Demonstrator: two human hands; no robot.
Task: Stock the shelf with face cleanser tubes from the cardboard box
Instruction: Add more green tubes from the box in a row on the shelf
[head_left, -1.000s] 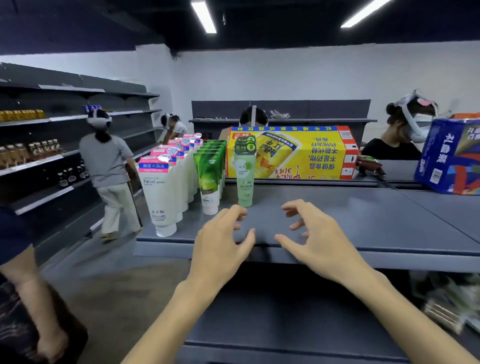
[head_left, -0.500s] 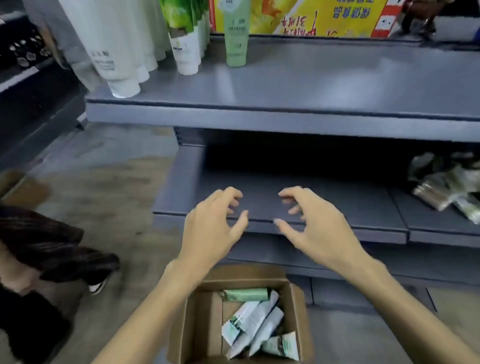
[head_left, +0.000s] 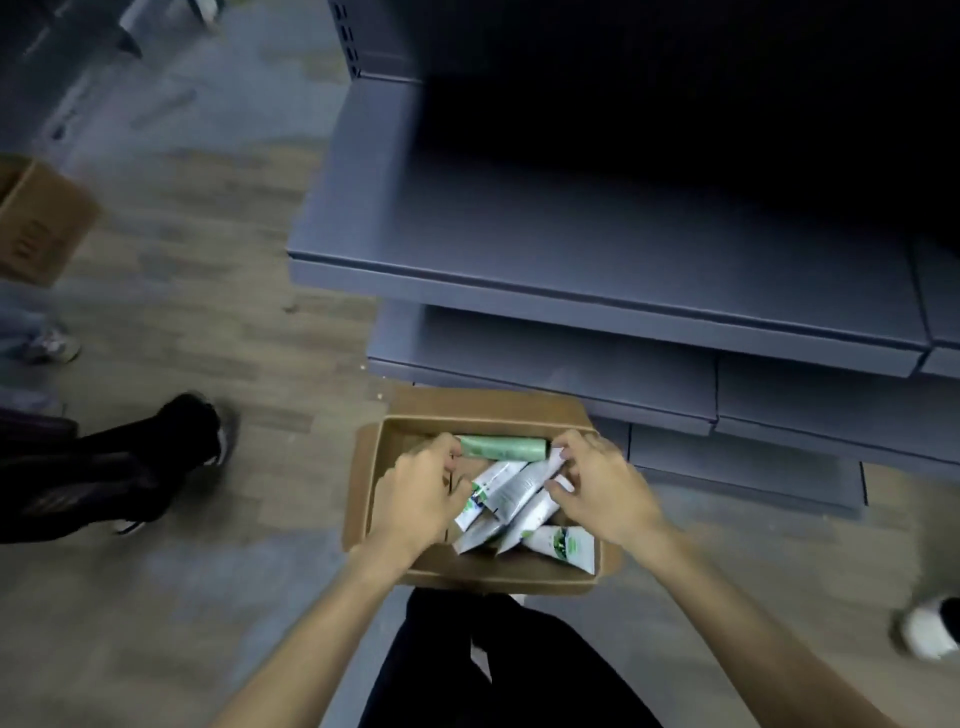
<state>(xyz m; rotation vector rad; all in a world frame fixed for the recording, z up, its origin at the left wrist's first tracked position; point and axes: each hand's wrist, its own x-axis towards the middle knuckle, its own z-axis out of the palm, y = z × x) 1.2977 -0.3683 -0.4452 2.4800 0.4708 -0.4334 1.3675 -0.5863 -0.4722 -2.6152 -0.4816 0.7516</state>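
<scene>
An open cardboard box (head_left: 363, 488) sits on the floor in front of the grey shelf unit (head_left: 571, 291). Inside lie a green tube (head_left: 501, 448) along the far wall and several white face cleanser tubes (head_left: 511, 491) with green print, piled at angles. Both my hands are inside the box. My left hand (head_left: 421, 491) has curled fingers at the left ends of the tubes; whether it holds one is unclear. My right hand (head_left: 597, 483) pinches the crimped end of a white tube beside the green tube's right end.
Two bare grey shelf boards jut out above the box. Another person's dark-trousered leg and shoe (head_left: 197, 431) stand to the left, with a second cardboard box (head_left: 36, 223) beyond. A white shoe (head_left: 930, 629) shows at the right edge. My own dark trousers (head_left: 467, 670) are below the box.
My view dropped from the stocked top shelf to the floor. Both hands went from hovering open in front of the shelves down into the box and curled onto the tubes.
</scene>
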